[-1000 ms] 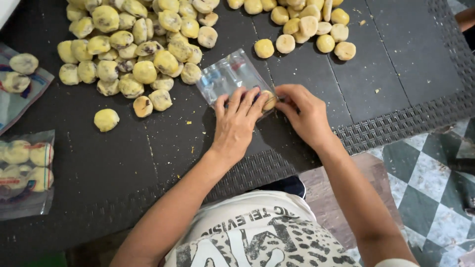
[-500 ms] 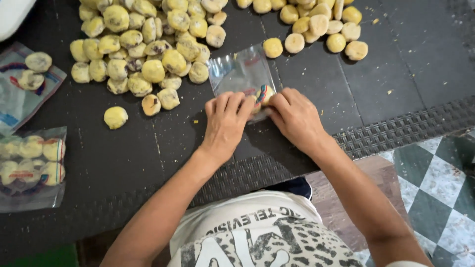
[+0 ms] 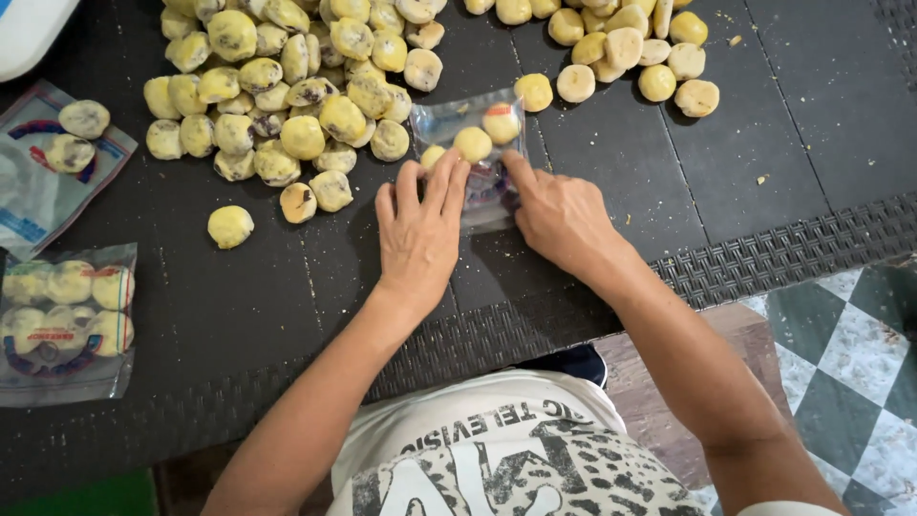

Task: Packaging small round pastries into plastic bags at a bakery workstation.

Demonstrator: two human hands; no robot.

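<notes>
- On the dark table (image 3: 239, 315), head view: my left hand (image 3: 417, 234) lies flat, fingers spread, fingertips pressing the near edge of a clear plastic bag (image 3: 473, 158).
- My right hand (image 3: 559, 215) rests on the bag's right side, index finger stretched along its edge; neither hand is clenched, both pin the bag down rather than grasp it.
- Bag lies flat at table centre, between my hands and the piles; three round yellow cakes (image 3: 473, 143) show inside it.
- Big pile of loose cakes (image 3: 287, 86) sits up left, just beside the bag.
- Smaller pile (image 3: 626, 53) up right, near the bag.
- One stray cake (image 3: 230, 226) lies alone, left of my left hand.
- Filled sealed pack (image 3: 67, 320) at far left edge, well apart.
- Another printed bag (image 3: 48, 177) with two cakes on it lies above that.
</notes>
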